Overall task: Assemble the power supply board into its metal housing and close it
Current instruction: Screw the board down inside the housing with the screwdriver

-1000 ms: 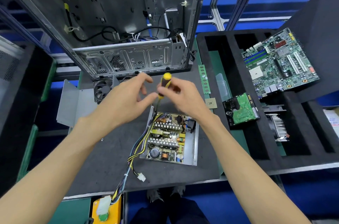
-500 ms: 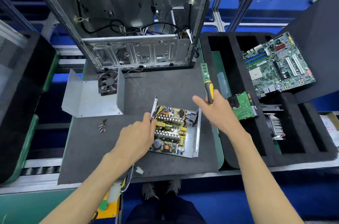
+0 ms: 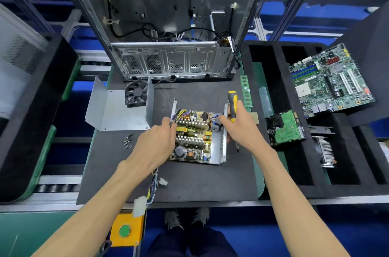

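Item 1: left hand (image 3: pixel 156 143), fingers curling down at the left edge of the green power supply board crowded with silver heat sinks and copper coils (image 3: pixel 192 135), where the bundle of yellow, black and purple wires (image 3: pixel 153 183) is leaving it. Whether the fingers are pinching the wires or only pressing the board edge cannot be told. A second ago this hand was raised by the screwdriver; it is now lying low on the board.

Item 2: right hand (image 3: pixel 240 124), clamping the yellow-and-black-handled screwdriver (image 3: pixel 232 107) in the palm, handle pointing away from the person, shaft tip showing below the wrist. Its free fingertips are reaching onto the board's far right corner. Half a second ago it was off to the right; it is now back at the housing.

Item 3: open grey sheet-metal housing tray (image 3: pixel 222 147), sitting between both hands on the dark grey foam bench (image 3: pixel 189 183), the board lying inside it.

Item 4: bent grey metal cover with black fan (image 3: pixel 120 109), standing beyond the left hand, apart from the tray.

Item 5: small heap of loose screws (image 3: pixel 127 141), just left of the left hand.

Judgement: driving is pausing and both hands are seating or squaring the board; cover and screws are waiting, so closing is not yet begun.
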Demonstrator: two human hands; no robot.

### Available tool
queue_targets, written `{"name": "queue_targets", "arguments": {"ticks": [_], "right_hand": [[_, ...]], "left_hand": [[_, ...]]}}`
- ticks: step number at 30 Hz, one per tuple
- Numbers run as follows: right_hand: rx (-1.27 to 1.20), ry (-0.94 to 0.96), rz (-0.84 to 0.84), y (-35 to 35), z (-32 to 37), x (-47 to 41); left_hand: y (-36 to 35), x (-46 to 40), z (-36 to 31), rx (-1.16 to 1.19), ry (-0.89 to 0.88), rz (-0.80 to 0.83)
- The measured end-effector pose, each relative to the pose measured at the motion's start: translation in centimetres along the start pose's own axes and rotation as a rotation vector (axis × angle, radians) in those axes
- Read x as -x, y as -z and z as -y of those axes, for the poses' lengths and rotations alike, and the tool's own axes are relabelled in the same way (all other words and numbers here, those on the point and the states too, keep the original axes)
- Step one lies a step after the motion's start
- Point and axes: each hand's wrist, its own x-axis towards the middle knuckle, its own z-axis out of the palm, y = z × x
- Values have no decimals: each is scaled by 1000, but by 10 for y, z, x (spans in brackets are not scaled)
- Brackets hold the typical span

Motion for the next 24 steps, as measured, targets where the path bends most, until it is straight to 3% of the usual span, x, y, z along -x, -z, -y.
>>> {"name": "queue_targets", "arguments": {"ticks": [6, 9, 11, 13, 16, 19, 24], "right_hand": [[10, -15, -4, -8, 5, -13], [-138, -68, -12, -7, 1, -12], [-201, -99, -15, -7, -2, -11], [-222, -111, -16, -8, -4, -10], [-254, -112, -39, -10, -5, -7], [-264, -130, -53, -12, -6, -5], [-312, -148, -53, -14, -7, 1]], "left_hand": [[6, -7, 8, -19, 85, 58], [16, -9, 5, -135, 74, -71], [23, -12, -5, -72, -29, -220], [24, -20, -19, -12, -204, -269], [16, -40, -42, -60, -371, -120], [-2, -63, -60, -176, -374, 30], [-21, -84, -69, -193, -329, 22]]}}
